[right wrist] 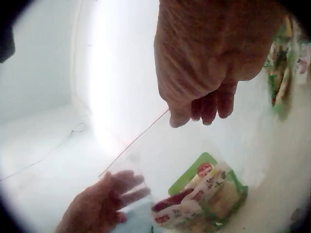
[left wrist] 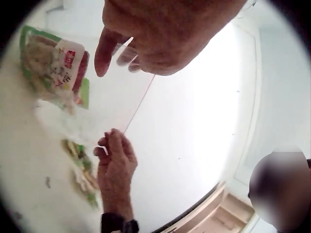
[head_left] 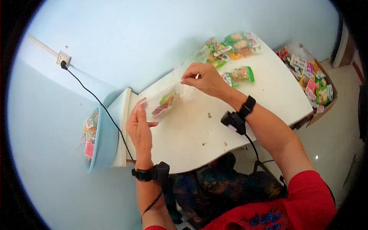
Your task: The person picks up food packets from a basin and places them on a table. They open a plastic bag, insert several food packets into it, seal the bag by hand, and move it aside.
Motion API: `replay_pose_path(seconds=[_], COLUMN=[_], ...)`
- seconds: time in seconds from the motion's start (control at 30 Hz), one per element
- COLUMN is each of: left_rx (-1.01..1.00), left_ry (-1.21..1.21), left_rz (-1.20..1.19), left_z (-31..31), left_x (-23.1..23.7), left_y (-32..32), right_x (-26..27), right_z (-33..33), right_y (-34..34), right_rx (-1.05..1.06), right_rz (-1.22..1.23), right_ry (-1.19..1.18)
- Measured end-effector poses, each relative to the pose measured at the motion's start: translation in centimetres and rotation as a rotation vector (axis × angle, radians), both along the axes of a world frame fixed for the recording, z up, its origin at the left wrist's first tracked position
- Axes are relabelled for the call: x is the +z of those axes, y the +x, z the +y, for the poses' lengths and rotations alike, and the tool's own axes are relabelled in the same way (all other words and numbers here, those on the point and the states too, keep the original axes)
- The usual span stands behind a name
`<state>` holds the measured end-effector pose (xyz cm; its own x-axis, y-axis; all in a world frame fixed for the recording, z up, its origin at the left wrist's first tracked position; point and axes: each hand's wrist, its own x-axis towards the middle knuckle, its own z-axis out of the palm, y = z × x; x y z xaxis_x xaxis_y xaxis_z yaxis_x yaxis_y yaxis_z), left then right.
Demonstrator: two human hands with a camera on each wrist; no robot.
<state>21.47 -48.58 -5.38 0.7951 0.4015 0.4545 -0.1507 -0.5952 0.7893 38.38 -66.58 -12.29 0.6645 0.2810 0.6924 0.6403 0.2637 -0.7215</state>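
A clear zip bag [head_left: 155,100] with a red line along its top edge is stretched between both hands above the table. Inside it lie green-edged food packets [right wrist: 199,194] with white and red labels. My right hand [head_left: 205,78] pinches the bag's top edge at its right end between thumb and fingertips. At the opposite end, my left hand [head_left: 140,126] holds the bag's corner, its film passing between thumb and fingers. Those fingers [right wrist: 127,180] look fairly straight in the right wrist view.
More green food packets [head_left: 239,74] lie on the white table [head_left: 276,92], with a pile [head_left: 241,42] at its back. A cardboard box [head_left: 329,76] full of packets stands right. On the left are a blue basin [head_left: 105,142] with packets and a black cable [head_left: 96,97] from a wall socket.
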Motion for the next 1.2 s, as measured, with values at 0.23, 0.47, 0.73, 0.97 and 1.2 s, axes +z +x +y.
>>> replay_pose_path(seconds=[0.23,0.47,0.73,0.97,1.2], left_rx=[-0.085,-0.334,-0.230,0.028,-0.083], left_ry=[-0.242,-0.401,-0.478,0.084,0.295], left_rz=[-0.224,-0.185,-0.204,-0.185,-0.018], left_z=[1.0,2.8,4.6,2.9,4.0], left_x=[5.9,6.8,5.0,6.6,5.7], left_y=[2.7,3.7,5.6,5.5,6.0], right_x=[7.7,11.9,11.7,12.0,11.9], right_z=[0.8,-1.4,-0.8,-1.5,-2.0], right_y=[-0.2,-0.2,0.3,0.5,0.3], right_rx=[-0.079,0.233,0.199,0.096,0.096], right_rz=[-0.008,0.136,0.077,0.011,-0.090], right_ry=[-0.007,-0.067,-0.403,-0.467,-0.440])
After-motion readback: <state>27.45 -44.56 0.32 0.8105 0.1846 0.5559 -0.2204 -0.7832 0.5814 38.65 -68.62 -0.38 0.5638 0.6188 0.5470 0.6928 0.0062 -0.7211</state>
